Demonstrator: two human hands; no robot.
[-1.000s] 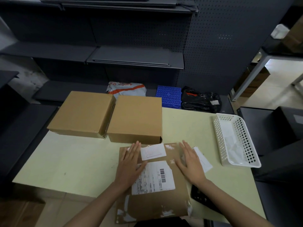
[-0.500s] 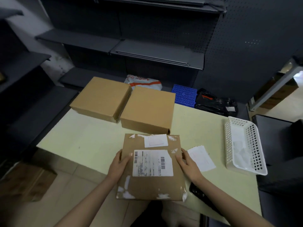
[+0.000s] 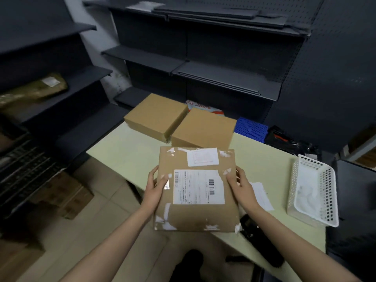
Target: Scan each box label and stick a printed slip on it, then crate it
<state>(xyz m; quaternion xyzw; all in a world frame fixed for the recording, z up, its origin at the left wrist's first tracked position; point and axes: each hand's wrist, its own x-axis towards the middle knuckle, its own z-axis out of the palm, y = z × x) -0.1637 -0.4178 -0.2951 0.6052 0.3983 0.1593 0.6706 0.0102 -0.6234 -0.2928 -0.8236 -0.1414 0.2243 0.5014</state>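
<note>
Both hands grip a labelled box (image 3: 195,216) by its sides: left hand (image 3: 155,188), right hand (image 3: 240,185), thumbs on top.

Labelled brown box (image 3: 196,212) held flat above table edge.

Labelled box (image 3: 196,212) held over table (image 3: 122,151) near edge, two boxes (image 3: 203,129) behind — basket (image 3: 314,192) right

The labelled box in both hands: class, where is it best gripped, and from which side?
Probably by its two opposite side edges, from left and right, as the left hand and right hand do: the labelled box is flat and wide, so this keeps the label uncovered.
</note>
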